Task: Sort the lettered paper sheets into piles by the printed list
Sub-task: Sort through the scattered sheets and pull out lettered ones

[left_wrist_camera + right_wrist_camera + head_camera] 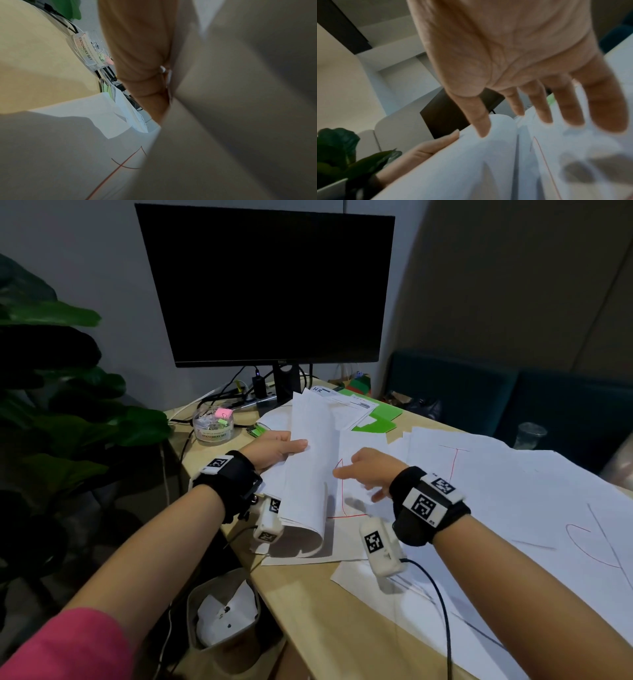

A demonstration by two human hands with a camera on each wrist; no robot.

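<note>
Here the sorting looks midway: the sheaf of white sheets (308,470), curled at its near end, stands on edge at the left of the bench (308,611), the left hand (274,451) gripping it. The right hand (370,472), fingers spread and holding nothing, hovers over a flat sheet with a red letter (346,494). Next, probably, it must peel off one sheet and match it against the printed list (346,405), far behind.

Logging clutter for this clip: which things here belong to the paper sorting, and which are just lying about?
Part of the job:
- held sheets, gripped by left hand
- red-lettered sheet under open right hand
- spread sheets
- printed list

Lying about:
- monitor
- stationery tub
- plant
- bin
</note>
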